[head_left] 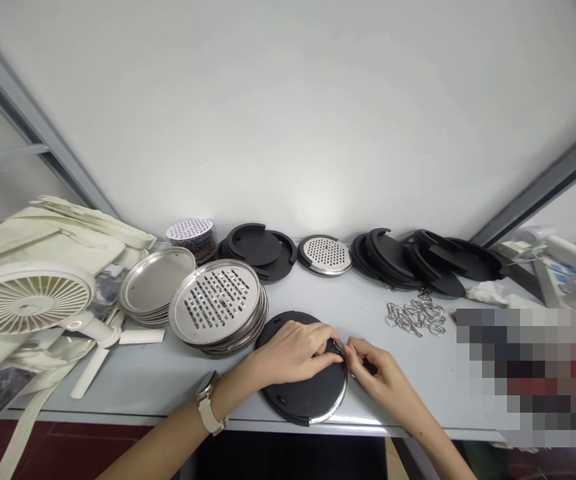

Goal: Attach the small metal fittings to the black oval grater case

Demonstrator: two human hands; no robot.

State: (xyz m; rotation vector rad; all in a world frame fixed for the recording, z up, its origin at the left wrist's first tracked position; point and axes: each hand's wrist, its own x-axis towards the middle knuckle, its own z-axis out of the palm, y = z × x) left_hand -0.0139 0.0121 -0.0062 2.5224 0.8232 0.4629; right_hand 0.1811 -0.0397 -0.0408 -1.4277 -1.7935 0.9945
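Observation:
A black round plate (pixel 308 399) with a shiny metal rim lies on the table in front of me. My left hand (pixel 295 350) rests over it, thumb and fingers closed at its right edge. There, a small metal ring (pixel 338 346) shows between my two hands. My right hand (pixel 374 370) pinches at this ring, its thumb and forefinger pressed together; the fingertips partly hide it. Just left of the plate stands a stack of round metal grater discs (pixel 218 303). Loose metal rings (pixel 415 316) lie in a heap beyond my right hand.
Plain metal discs (pixel 158 280) are stacked at left, near a white fan (pixel 31 300) and a cream bag (pixel 63 233). Black round holders (pixel 258 248), a holder with a grater disc (pixel 326 255) and more black holders (pixel 388 257) line the wall. The right side is pixelated.

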